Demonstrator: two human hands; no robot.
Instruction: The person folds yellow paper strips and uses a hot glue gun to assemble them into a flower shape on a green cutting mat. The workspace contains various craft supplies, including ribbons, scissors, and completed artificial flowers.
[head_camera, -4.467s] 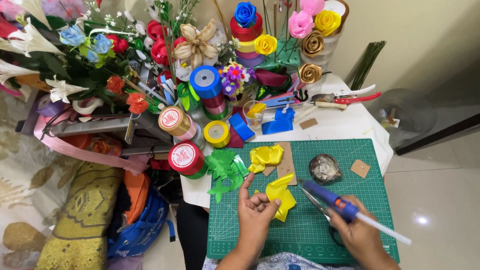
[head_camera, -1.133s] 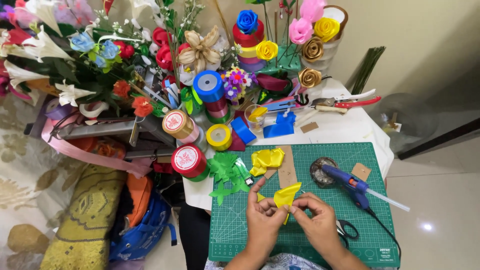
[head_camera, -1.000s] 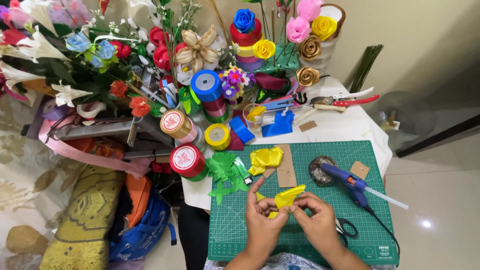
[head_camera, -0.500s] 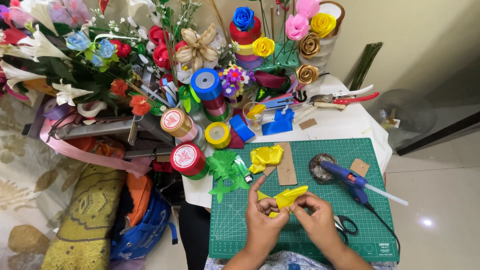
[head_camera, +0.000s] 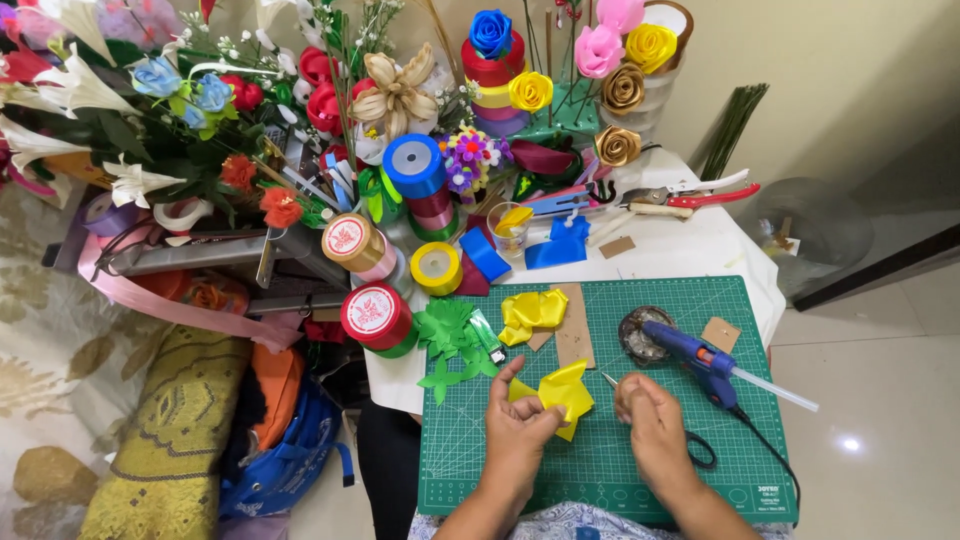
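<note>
- A gridded green cutting mat (head_camera: 640, 470) is covering the table's near edge.
- The left hand (head_camera: 520, 435) is pinching a glossy, folded yellow ribbon (head_camera: 563, 394) at the mat's middle.
- The right hand (head_camera: 648, 425) is closing on a thin pointed tool (head_camera: 609, 380).
- A blue glue gun (head_camera: 700, 358) is lying towards the mat's right edge.

A plain cream wall (head_camera: 880, 70) is seen behind a white table (head_camera: 690, 245). Glossy pale floor tiles (head_camera: 880, 400) are lit by a reflected lamp spot (head_camera: 850, 444). A patterned cloth (head_camera: 40, 360) lies left.

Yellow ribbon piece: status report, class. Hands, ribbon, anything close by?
Left hand pinches yellow ribbon piece above green cutting mat. Right hand holds thin needle-like tool. Blue glue gun lies beside.
</note>
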